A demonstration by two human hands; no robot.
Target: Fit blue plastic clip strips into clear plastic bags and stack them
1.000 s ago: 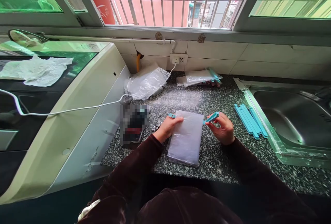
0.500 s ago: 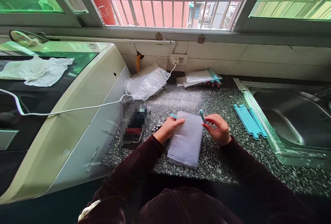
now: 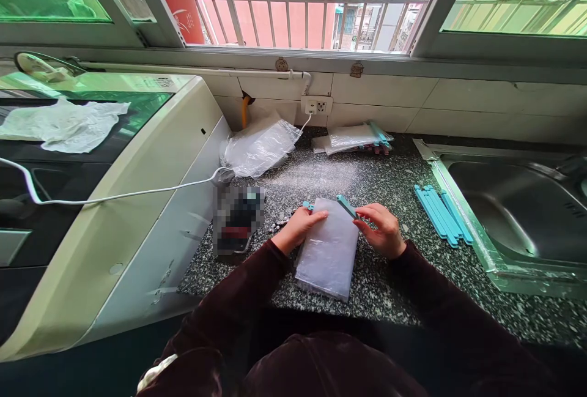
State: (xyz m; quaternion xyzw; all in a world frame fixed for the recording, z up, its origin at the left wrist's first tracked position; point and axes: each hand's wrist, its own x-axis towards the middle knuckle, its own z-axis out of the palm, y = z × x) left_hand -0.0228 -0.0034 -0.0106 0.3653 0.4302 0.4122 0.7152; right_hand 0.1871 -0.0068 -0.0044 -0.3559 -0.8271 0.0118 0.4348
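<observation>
My left hand (image 3: 300,227) is closed on the left edge of a stack of clear plastic bags (image 3: 328,256), thumb on top. A small bit of light blue plastic (image 3: 307,205) shows just above its fingers; whether the hand grips it is hidden. Between thumb and fingertips, my right hand (image 3: 381,229) pinches a light blue bag clip (image 3: 347,207). The clip slants up and left over the top right corner of the bags; I cannot tell if it touches them. Several more blue clips (image 3: 438,213) lie side by side on the counter at the right.
A sink (image 3: 498,201) edges the counter on the right. Behind lie loose plastic bags (image 3: 263,146) and a bundle of bags with clips (image 3: 353,137). A phone-like, blurred-out object (image 3: 238,222) lies left, beside a large white appliance (image 3: 156,213) crossed by a white cable (image 3: 137,197).
My right hand has moved slightly left and tipped the blue clip from nearly upright to a leftward slant over the bags. My left hand and the bags are almost still.
</observation>
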